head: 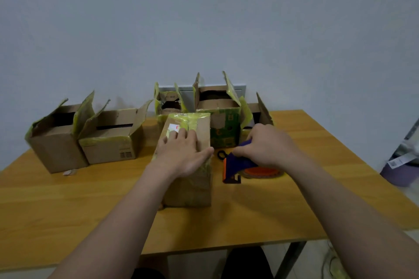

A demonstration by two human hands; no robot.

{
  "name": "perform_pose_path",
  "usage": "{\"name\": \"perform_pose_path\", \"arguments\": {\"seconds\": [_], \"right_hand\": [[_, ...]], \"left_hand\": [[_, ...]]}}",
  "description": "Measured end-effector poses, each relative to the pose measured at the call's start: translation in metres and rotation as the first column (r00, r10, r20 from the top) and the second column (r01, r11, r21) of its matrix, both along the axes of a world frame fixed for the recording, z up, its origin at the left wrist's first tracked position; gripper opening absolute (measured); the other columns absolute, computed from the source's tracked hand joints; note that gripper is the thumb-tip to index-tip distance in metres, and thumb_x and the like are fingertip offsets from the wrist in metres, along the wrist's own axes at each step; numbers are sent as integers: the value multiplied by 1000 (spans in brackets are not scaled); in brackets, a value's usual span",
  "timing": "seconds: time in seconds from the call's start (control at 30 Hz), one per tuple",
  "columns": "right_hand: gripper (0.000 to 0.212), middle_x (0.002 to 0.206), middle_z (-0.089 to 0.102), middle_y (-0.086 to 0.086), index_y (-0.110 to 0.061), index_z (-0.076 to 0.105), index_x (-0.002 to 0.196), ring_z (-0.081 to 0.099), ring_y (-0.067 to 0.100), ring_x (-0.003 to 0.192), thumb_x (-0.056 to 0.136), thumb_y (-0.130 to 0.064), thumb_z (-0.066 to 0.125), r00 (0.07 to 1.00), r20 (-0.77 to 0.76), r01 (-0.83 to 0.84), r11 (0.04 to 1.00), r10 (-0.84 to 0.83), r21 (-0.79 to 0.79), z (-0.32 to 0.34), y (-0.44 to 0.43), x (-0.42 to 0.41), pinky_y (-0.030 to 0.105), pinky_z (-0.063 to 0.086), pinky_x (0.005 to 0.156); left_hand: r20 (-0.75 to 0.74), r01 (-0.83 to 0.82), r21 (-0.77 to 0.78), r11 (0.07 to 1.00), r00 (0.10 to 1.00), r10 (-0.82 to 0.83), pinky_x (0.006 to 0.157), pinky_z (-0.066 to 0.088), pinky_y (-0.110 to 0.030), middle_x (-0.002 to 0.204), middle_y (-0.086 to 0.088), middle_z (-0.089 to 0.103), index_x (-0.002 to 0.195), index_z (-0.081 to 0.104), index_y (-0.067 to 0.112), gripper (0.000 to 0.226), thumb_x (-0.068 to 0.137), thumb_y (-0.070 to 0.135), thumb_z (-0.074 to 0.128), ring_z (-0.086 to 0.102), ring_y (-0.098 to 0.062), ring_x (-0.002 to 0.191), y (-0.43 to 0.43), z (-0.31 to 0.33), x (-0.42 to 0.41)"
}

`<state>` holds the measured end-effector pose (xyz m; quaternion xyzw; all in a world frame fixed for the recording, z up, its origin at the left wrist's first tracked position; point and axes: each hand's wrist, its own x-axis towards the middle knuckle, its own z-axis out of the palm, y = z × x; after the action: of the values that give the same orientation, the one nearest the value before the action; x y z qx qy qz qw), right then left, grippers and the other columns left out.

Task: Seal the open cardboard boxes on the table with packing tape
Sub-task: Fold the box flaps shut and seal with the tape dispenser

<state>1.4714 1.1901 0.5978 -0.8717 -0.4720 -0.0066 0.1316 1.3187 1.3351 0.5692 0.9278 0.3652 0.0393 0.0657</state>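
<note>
- Cardboard box (pixel 190 188), flaps down and yellowish tape across its top, stands mid-worktop (pixel 90 199).
- Left grip (pixel 183 154) lies flat on the box top, fingers straight.
- Right grip (pixel 265 145) is curled round a blue-and-orange tape dispenser (pixel 235 165), just right of the box.
- Open boxes (pixel 111 145) stand behind, flaps up.

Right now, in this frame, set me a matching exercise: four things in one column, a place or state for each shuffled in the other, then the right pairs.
Things:
1. left hand
2. right hand
3. green-printed box
4. leftmost box

Places and states:
A. flaps up, at the left end of the table
B. grips the tape dispenser
C. flaps up, just behind the dispenser
D. lies flat on top of the closed box

Pairs: 1-D, 2-B, 3-C, 4-A.
</note>
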Motion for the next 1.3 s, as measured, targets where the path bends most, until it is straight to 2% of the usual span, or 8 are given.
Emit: {"name": "perform_pose_path", "arguments": {"seconds": [0.37, 0.53, 0.67, 0.73, 0.83, 1.13, 1.23, 1.3], "right_hand": [[49, 53, 58, 1, -15, 62, 55, 57, 19, 56, 88, -50, 69, 971, -218, 199, 849, -101, 490, 19, -3, 13, 31, 37, 48], [35, 68, 70, -1, -17, 72, 75, 67, 16, 65, 93, -47, 67, 931, -350, 180, 703, 104, 688, 21, 5, 3, 26, 46, 52], [37, 68, 73, 6, -11, 76, 76, 71, 26, 69, 94, -42, 68, 851, -465, 233, 618, 243, 751, 17, 24, -13, 43, 55, 60], [39, 65, 71, 6, -8, 76, 74, 68, 25, 63, 96, -39, 68, 808, -503, 257, 587, 305, 768, 16, 38, -22, 44, 53, 59], [41, 54, 64, -3, -12, 72, 66, 58, 12, 52, 97, -37, 66, 737, -556, 297, 555, 384, 777, 14, 57, -36, 23, 44, 52], [41, 57, 63, -12, -12, 71, 83, 55, -3, 51, 100, -46, 55, 598, -659, 412, 530, 456, 741, -7, 114, -76, 10, 40, 49], [51, 74, 69, -8, -10, 72, 101, 59, -7, 56, 93, -57, 53, 552, -707, 489, 516, 442, 704, -15, 129, -85, 7, 41, 48], [55, 73, 68, -8, -9, 72, 105, 58, -8, 56, 89, -58, 55, 528, -724, 517, 508, 444, 689, -18, 135, -86, 7, 41, 48]], "left_hand": [[-83, -78, -26, 997, 994, 75, 124, 10, -64, 165, -10, 22, 160, 16, 14, 93, 93, 71, 49, 18, -37, 154, -10, 1, 22], [75, 12, -18, 1000, 997, -11, 121, 29, -51, 143, 0, 48, 142, 42, 24, 74, 87, 69, 59, 42, -23, 132, -6, 0, -5], [188, 123, -45, 991, 976, -113, 110, 40, -38, 126, 14, 55, 126, 56, 36, 55, 80, 63, 68, 44, -10, 115, -2, 5, -37], [178, 183, -70, 981, 970, -168, 125, 23, -50, 139, 16, 51, 131, 58, 40, 55, 81, 60, 69, 39, -10, 135, 7, 7, -52], [135, 209, -75, 975, 971, -198, 127, -5, -59, 161, 15, 31, 141, 56, 46, 59, 84, 52, 70, 15, -7, 153, 22, 10, -73], [219, 421, -248, 872, 902, -373, 124, -16, -38, 155, 28, 42, 142, 59, 41, 66, 82, 15, 67, 9, 15, 148, 54, 14, -103], [281, 469, -317, 824, 876, -391, 126, -7, -36, 146, 28, 53, 131, 69, 38, 54, 81, 20, 66, 24, 14, 146, 66, 16, -104], [477, 444, -336, 831, 841, -257, 122, 28, -38, 127, 23, 68, 116, 78, 34, 34, 85, 24, 67, 50, 9, 131, 73, 14, -104]]}}
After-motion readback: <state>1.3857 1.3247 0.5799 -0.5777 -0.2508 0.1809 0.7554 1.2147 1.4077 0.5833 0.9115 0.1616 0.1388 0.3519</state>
